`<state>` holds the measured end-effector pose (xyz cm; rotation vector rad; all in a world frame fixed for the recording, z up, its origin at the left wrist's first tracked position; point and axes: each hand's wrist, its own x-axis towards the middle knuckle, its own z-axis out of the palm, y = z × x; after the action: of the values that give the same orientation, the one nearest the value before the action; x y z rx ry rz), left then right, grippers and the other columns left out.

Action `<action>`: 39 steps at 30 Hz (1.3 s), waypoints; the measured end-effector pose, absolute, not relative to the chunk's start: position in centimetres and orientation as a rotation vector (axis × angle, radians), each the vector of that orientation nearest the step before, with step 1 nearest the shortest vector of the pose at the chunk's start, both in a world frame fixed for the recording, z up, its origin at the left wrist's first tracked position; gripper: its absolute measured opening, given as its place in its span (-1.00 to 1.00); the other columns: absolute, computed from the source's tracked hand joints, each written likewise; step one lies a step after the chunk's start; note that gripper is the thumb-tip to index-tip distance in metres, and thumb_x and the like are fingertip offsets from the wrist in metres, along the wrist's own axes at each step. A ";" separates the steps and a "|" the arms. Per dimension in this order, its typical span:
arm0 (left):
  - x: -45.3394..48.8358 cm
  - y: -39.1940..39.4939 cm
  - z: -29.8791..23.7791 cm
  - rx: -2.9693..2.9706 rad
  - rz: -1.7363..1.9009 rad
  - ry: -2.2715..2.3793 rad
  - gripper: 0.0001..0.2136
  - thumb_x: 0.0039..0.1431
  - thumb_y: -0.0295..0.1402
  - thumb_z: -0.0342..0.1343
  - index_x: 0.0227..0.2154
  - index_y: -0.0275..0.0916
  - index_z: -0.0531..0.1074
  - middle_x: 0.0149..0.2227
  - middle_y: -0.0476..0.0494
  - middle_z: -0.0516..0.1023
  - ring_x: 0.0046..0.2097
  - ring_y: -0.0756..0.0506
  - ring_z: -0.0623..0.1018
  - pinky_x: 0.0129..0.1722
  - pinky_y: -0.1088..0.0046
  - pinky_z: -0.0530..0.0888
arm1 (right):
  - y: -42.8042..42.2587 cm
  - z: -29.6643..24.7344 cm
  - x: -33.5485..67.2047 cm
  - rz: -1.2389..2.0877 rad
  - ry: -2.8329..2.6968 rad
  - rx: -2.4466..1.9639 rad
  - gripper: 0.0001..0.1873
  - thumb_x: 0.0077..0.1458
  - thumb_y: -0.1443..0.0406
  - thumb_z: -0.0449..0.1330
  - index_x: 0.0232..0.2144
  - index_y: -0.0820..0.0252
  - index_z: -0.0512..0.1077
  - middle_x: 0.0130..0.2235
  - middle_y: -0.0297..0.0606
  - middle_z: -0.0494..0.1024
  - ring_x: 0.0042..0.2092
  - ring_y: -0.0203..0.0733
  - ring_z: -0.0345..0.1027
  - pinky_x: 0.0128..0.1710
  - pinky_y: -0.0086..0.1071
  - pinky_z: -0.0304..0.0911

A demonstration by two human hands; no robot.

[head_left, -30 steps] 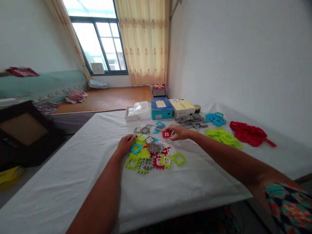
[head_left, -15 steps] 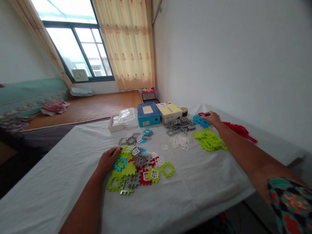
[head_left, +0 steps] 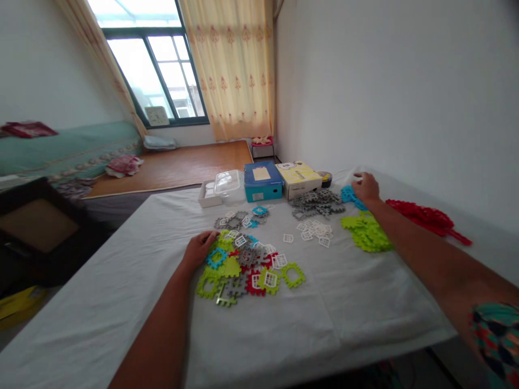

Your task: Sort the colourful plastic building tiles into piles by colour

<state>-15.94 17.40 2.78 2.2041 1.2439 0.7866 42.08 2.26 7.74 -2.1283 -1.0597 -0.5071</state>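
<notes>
My left hand (head_left: 201, 248) rests at the left edge of a mixed pile of plastic interlocking building pieces, its fingers bent together against a lime-green piece (head_left: 226, 239). Whether it grips anything is hidden. In that pile lie a blue frame piece (head_left: 216, 258), red pieces (head_left: 255, 284), grey pieces (head_left: 235, 285) and white window-shaped pieces (head_left: 271, 279). On the far right, my right hand (head_left: 367, 187) is over a stack of blue pieces (head_left: 348, 193), fingers curled. What they hold, if anything, does not show. Lime-green pieces (head_left: 367, 232) lie just in front of it.
Grey pieces (head_left: 316, 202) and white window pieces (head_left: 316, 229) form separate heaps mid-table; red pieces (head_left: 424, 216) lie by the wall. Behind stand a blue box (head_left: 263, 189), a yellow-and-white box (head_left: 298, 181) and a clear plastic container (head_left: 229, 186). A pale cloth (head_left: 284, 335) covers the table.
My view has turned left, so everything appears further right. The right hand has shifted slightly over the blue stack; the red piece seen at its fingertips no longer shows. My left hand stays by the pile.
</notes>
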 end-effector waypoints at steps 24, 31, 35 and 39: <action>-15.7 17.0 2.2 2.270 0.815 1.151 -0.55 0.20 -0.08 -0.11 -0.22 -0.27 0.58 -0.24 -0.15 0.64 -0.19 -0.13 0.55 -0.20 0.43 0.39 | 7.2 6.9 8.8 0.070 -2.141 -1.753 -0.78 0.11 0.37 0.16 -0.17 0.17 0.49 -0.11 -0.14 0.54 -0.06 -0.09 0.38 -0.07 -0.28 0.25; -15.6 17.3 2.0 2.273 0.803 1.171 -0.54 0.19 -0.06 -0.12 -0.20 -0.26 0.58 -0.22 -0.14 0.63 -0.18 -0.13 0.55 -0.18 0.44 0.39 | 7.8 5.6 8.4 0.432 -2.145 -1.859 -0.51 -0.02 0.28 0.30 0.00 0.23 0.39 -0.14 -0.15 0.55 -0.20 -0.17 0.44 -0.21 -0.40 0.27; -15.8 17.5 2.1 2.301 0.772 1.171 -0.52 0.18 -0.02 -0.14 -0.20 -0.25 0.56 -0.20 -0.13 0.63 -0.15 -0.13 0.55 -0.13 0.44 0.39 | 8.8 4.7 8.5 0.607 -2.026 -1.828 -0.35 -0.19 0.28 0.42 0.01 0.14 0.40 -0.16 -0.27 0.55 -0.24 -0.24 0.43 -0.26 -0.45 0.28; -16.0 17.7 2.2 2.307 0.734 1.183 -0.50 0.16 0.02 -0.14 -0.17 -0.21 0.55 -0.16 -0.08 0.63 -0.10 -0.14 0.54 -0.10 0.44 0.39 | 8.9 4.9 8.7 0.742 -1.842 -1.772 -0.44 -0.26 0.31 0.46 -0.11 0.16 0.48 -0.28 -0.34 0.54 -0.33 -0.29 0.40 -0.37 -0.50 0.25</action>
<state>-16.00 17.74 2.25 2.3073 1.1829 0.7338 8.70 8.91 4.91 -1.7719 -1.8420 0.7424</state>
